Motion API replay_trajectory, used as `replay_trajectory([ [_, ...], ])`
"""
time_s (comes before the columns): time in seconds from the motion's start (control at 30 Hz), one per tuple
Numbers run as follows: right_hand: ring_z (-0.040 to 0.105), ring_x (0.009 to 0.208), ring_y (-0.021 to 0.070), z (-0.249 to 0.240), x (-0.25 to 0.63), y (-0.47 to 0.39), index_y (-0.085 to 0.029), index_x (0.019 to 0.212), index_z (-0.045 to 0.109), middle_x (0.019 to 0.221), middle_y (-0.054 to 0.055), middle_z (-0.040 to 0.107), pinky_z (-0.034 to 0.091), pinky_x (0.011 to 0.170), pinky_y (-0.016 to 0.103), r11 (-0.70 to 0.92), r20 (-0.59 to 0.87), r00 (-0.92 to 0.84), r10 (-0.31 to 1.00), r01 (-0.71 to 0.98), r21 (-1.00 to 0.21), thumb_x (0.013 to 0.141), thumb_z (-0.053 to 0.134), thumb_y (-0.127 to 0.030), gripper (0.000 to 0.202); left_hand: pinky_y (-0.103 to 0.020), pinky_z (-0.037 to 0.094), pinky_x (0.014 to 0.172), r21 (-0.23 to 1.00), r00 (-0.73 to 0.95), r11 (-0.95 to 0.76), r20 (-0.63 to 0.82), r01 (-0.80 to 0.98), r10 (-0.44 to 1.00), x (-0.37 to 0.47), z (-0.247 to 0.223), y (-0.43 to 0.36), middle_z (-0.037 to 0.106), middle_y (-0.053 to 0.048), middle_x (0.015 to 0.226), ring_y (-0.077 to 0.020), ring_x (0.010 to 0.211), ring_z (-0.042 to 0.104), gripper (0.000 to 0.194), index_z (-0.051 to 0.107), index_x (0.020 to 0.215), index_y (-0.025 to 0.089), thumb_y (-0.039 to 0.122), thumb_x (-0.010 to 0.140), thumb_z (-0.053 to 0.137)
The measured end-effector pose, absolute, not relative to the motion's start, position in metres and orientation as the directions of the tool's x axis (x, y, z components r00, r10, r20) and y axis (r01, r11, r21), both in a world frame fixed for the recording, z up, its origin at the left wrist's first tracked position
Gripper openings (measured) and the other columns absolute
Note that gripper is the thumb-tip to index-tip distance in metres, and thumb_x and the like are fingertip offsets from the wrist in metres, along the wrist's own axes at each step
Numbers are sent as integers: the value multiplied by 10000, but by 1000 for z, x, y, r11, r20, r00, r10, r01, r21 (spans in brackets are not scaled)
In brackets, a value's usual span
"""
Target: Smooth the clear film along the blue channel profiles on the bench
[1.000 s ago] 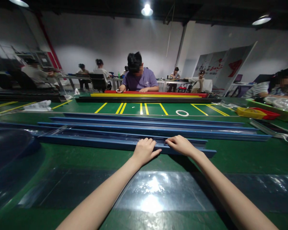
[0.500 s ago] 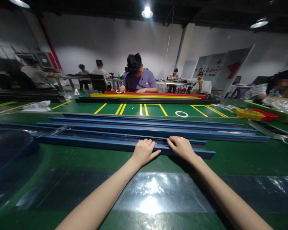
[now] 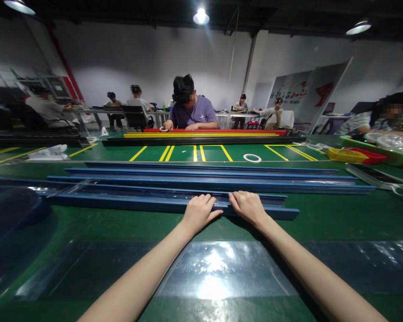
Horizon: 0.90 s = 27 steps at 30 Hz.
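A long blue channel (image 3: 121,202) lies across the green table, nearest to me of several blue profiles. Near its right end my left hand (image 3: 200,213) rests over the front wall, its fingers curled into the channel and its thumb pointing right along the edge. Just to the right, my right hand (image 3: 247,207) bends its fingers over the same wall. A small gap separates the two hands. Clear film shows inside the channel. Behind it lie more blue profiles (image 3: 204,184), parallel to it.
A clear sheet (image 3: 218,273) lies in front. A white ring (image 3: 252,158), a phone (image 3: 372,175) and a yellow tray (image 3: 344,155) are farther back. A person in purple (image 3: 201,112) sits opposite, behind black, yellow and red profiles. A blue roll (image 3: 13,219) is at left.
My right hand has moved slightly left along the channel, closer to my left hand. My left hand stays on the channel wall. The whole view has shifted a little.
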State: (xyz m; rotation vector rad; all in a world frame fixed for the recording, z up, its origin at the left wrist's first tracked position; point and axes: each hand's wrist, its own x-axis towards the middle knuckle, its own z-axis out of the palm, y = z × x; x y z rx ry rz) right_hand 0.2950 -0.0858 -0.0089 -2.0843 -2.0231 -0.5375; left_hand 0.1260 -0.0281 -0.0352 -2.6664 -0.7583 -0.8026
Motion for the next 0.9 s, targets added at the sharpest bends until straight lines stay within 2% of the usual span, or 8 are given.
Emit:
replay_trajectory([
  [0.2,602,615,162,-8,297,-85,-154,718,642,706,89,665,253,494,256,-65,363,9,932,988,141,885,216,-346,496,-264,398,672,-61,704,-893,640,446,308,123,-35,-27,578,-51,865,-159,770,527,247,520,929,157,362,856,403],
  [0.33,600,588,158,-9,306,-87,-159,665,644,695,85,670,251,483,252,-134,373,71,925,980,146,867,248,-313,470,-267,396,711,-103,701,-911,675,400,231,123,-37,-27,578,-70,898,-158,811,520,214,517,958,139,287,870,390],
  [0.47,596,572,156,-12,328,-94,-159,609,640,663,79,670,244,474,246,-187,412,111,904,971,148,846,275,-304,459,-306,373,731,-197,711,-887,679,417,183,125,-36,-27,590,-64,905,-173,821,523,241,518,977,150,333,854,422],
  [0.67,580,525,159,-17,367,-114,-156,529,617,604,84,659,241,467,248,-230,480,130,867,961,154,818,294,-303,458,-301,339,663,-208,720,-840,638,502,273,125,-36,-27,582,-42,771,-174,723,518,338,534,899,148,461,815,435],
  [0.9,569,511,162,-17,382,-124,-159,502,599,584,88,654,229,468,249,-253,490,149,859,956,152,810,295,-320,460,-285,301,616,-240,753,-845,607,477,252,126,-37,-29,565,-40,733,-166,697,510,342,528,824,149,470,824,409],
])
